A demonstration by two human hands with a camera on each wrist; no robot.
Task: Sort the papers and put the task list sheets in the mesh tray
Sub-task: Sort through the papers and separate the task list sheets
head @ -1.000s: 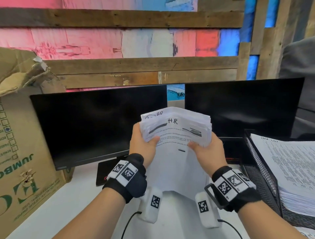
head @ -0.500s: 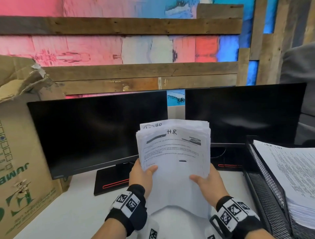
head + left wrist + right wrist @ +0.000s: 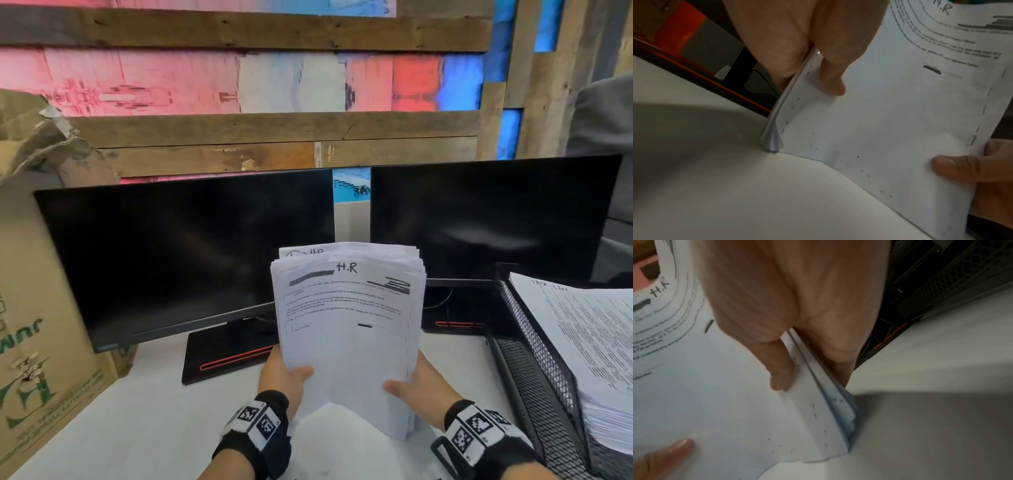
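Both hands hold one stack (image 3: pixel 347 329) upright, its lower edge standing on the bench (image 3: pixel 137 421). The left hand (image 3: pixel 279 378) pinches the left side and the right hand (image 3: pixel 416 387) the right side, thumbs on the front sheet, which is marked "H.R". The step in hand seems to be squaring this H.R. stack, not a task list one. The tray (image 3: pixel 534 346) stands just right of the stack and already carries the task list sheets (image 3: pixel 592 342). The next move probably calls for laying the stack down left of the tray, apart from it.
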